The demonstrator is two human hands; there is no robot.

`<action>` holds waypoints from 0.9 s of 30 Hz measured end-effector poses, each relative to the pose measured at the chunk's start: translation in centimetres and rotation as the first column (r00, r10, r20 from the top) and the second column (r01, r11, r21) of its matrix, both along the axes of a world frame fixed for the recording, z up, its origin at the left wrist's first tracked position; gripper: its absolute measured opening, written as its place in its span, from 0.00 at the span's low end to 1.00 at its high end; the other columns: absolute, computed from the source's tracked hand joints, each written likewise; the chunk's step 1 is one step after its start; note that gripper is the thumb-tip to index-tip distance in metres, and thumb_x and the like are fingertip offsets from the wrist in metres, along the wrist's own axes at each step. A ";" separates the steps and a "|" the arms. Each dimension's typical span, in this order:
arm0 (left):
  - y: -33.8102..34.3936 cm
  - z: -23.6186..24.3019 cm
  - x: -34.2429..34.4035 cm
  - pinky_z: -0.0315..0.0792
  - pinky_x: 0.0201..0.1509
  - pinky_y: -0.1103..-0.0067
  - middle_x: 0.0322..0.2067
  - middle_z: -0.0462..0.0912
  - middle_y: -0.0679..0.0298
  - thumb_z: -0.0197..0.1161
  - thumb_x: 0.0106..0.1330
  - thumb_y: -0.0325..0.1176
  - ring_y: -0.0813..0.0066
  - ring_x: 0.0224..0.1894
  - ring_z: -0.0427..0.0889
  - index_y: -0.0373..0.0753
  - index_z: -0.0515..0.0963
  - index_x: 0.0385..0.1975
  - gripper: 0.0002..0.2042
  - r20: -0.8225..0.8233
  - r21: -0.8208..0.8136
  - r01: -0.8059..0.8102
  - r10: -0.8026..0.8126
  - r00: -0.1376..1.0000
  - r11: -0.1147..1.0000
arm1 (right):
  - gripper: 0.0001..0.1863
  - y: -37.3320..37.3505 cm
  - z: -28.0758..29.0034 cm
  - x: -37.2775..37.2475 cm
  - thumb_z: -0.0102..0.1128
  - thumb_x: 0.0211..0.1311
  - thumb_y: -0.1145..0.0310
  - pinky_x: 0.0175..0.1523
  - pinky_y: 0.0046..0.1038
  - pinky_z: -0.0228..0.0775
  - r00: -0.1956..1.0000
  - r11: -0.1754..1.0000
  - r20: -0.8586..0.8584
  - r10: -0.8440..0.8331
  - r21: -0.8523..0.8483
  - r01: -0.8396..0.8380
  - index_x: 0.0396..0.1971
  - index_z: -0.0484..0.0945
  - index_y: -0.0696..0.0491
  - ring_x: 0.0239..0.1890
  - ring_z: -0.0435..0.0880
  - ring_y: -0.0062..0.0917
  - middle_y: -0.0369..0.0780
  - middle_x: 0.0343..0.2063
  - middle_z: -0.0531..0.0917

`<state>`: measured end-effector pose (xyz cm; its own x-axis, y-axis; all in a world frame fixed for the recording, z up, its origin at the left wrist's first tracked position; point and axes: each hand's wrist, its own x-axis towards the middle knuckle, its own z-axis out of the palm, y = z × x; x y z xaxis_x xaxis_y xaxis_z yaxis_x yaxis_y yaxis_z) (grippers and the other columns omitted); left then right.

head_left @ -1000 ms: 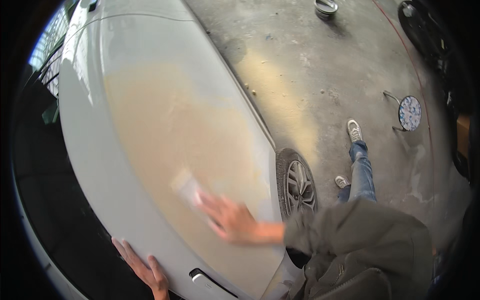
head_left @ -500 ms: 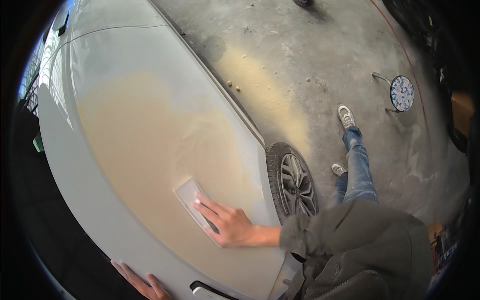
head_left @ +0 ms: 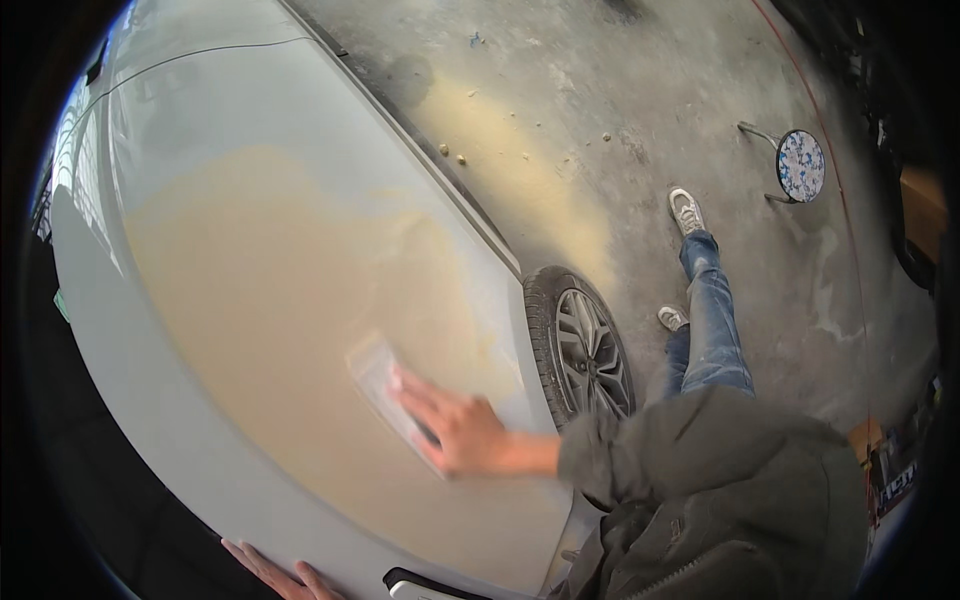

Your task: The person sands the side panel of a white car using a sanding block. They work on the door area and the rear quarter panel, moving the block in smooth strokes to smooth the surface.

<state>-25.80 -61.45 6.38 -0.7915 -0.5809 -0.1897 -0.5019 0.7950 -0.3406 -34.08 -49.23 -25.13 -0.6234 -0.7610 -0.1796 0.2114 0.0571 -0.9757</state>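
Note:
A long, flat, whitish sanding block point(head_left: 372, 378) lies against the pale car body panel point(head_left: 230, 105), slightly smeared by motion. My right hand point(head_left: 463, 428) grips it from above, fingers bent over its near side. Beneath the block spreads a large dusty beige-yellow patch point(head_left: 255, 270) of what looks like body filler, fading to grey at its edges. At the lower left, my left hand point(head_left: 285, 577) rests by the panel's outer edge, its fingers stretched out and apart; the frame cuts off the rest of it.
A car wheel point(head_left: 590, 345) sits right of the panel. Yellow dust point(head_left: 520, 150) and small crumbs lie on the concrete floor. My legs point(head_left: 712, 315) stand beyond the wheel. A round stool point(head_left: 801, 166) with a patterned seat and a red hose point(head_left: 822, 125) are farther right.
The whole view has shifted a little, with car, wheel and floor sitting slightly higher and farther left. My right hand and the sanding block have moved slightly over the patch; my left hand stays put.

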 end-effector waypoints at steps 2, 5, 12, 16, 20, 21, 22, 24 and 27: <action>-0.5 0.1 -0.3 0.42 0.78 0.53 0.76 0.42 0.40 0.50 0.76 0.51 0.41 0.78 0.43 0.29 0.50 0.74 0.37 0.004 0.021 0.015 -0.015 1.000 1.000 | 0.39 -3.6 -4.6 -4.0 0.63 0.58 0.64 0.50 0.45 0.78 0.996 0.993 0.094 -0.002 0.120 -0.009 0.70 0.61 0.54 0.52 0.83 0.44 0.49 0.70 0.66; -1.2 -0.6 -2.1 0.42 0.77 0.53 0.76 0.42 0.40 0.50 0.76 0.50 0.41 0.78 0.43 0.29 0.50 0.74 0.37 0.013 0.045 0.062 -0.063 0.998 0.997 | 0.37 -6.5 -13.0 -11.5 0.62 0.61 0.59 0.54 0.46 0.75 0.961 0.953 0.253 -0.108 0.302 0.028 0.68 0.61 0.57 0.53 0.81 0.46 0.52 0.64 0.72; -0.4 0.3 0.3 0.42 0.77 0.52 0.76 0.43 0.39 0.49 0.76 0.49 0.40 0.78 0.43 0.31 0.49 0.75 0.36 0.035 0.004 0.041 -0.041 0.999 0.999 | 0.46 2.7 1.9 -1.7 0.61 0.57 0.60 0.62 0.48 0.70 0.903 0.928 0.278 0.327 0.087 -0.362 0.74 0.52 0.56 0.60 0.76 0.50 0.53 0.74 0.54; -0.9 -0.2 -0.9 0.44 0.77 0.51 0.76 0.43 0.39 0.49 0.77 0.49 0.39 0.77 0.45 0.33 0.49 0.75 0.36 0.033 0.017 0.091 -0.092 0.995 0.996 | 0.43 -2.9 -11.5 -6.0 0.61 0.55 0.62 0.58 0.45 0.73 0.979 0.968 0.203 0.030 0.240 -0.079 0.71 0.57 0.57 0.57 0.78 0.49 0.53 0.69 0.65; -0.8 -0.4 -1.1 0.45 0.76 0.49 0.76 0.43 0.39 0.48 0.77 0.51 0.38 0.77 0.46 0.33 0.51 0.75 0.36 0.034 0.005 0.086 -0.086 0.996 0.996 | 0.45 -2.3 -10.7 -5.5 0.63 0.56 0.61 0.62 0.44 0.72 0.921 0.959 0.378 0.091 0.217 -0.184 0.73 0.54 0.57 0.61 0.76 0.48 0.53 0.71 0.62; -0.5 -0.2 -1.2 0.45 0.76 0.49 0.76 0.43 0.39 0.48 0.77 0.52 0.37 0.77 0.46 0.33 0.51 0.75 0.36 0.031 0.002 0.087 -0.087 0.996 0.996 | 0.47 -1.3 -8.0 0.4 0.64 0.55 0.61 0.62 0.44 0.72 0.997 0.970 0.072 -0.029 0.242 0.011 0.73 0.53 0.57 0.63 0.74 0.51 0.53 0.73 0.58; -0.2 -0.1 -0.6 0.45 0.76 0.49 0.76 0.43 0.39 0.49 0.77 0.52 0.37 0.77 0.46 0.34 0.51 0.75 0.36 0.034 -0.006 0.071 -0.070 0.997 0.997 | 0.49 1.5 -2.9 1.4 0.66 0.52 0.61 0.62 0.44 0.73 0.995 0.987 0.089 0.043 0.152 -0.057 0.74 0.52 0.54 0.61 0.76 0.54 0.53 0.75 0.53; -0.4 0.0 -0.2 0.45 0.76 0.48 0.76 0.43 0.39 0.49 0.76 0.53 0.37 0.77 0.46 0.35 0.52 0.75 0.36 0.009 0.017 0.058 -0.059 0.998 0.998 | 0.49 3.5 -0.8 -0.6 0.64 0.51 0.62 0.61 0.45 0.73 0.937 0.956 0.249 0.245 0.102 -0.276 0.74 0.53 0.54 0.58 0.78 0.53 0.53 0.75 0.54; -0.3 -0.1 -0.4 0.46 0.76 0.48 0.76 0.43 0.39 0.51 0.76 0.52 0.38 0.77 0.46 0.36 0.52 0.75 0.36 -0.012 0.038 0.066 -0.066 0.998 0.997 | 0.47 0.5 -7.8 -2.5 0.63 0.51 0.63 0.57 0.47 0.74 0.960 0.977 0.241 0.141 0.125 -0.175 0.73 0.56 0.53 0.53 0.81 0.51 0.52 0.72 0.59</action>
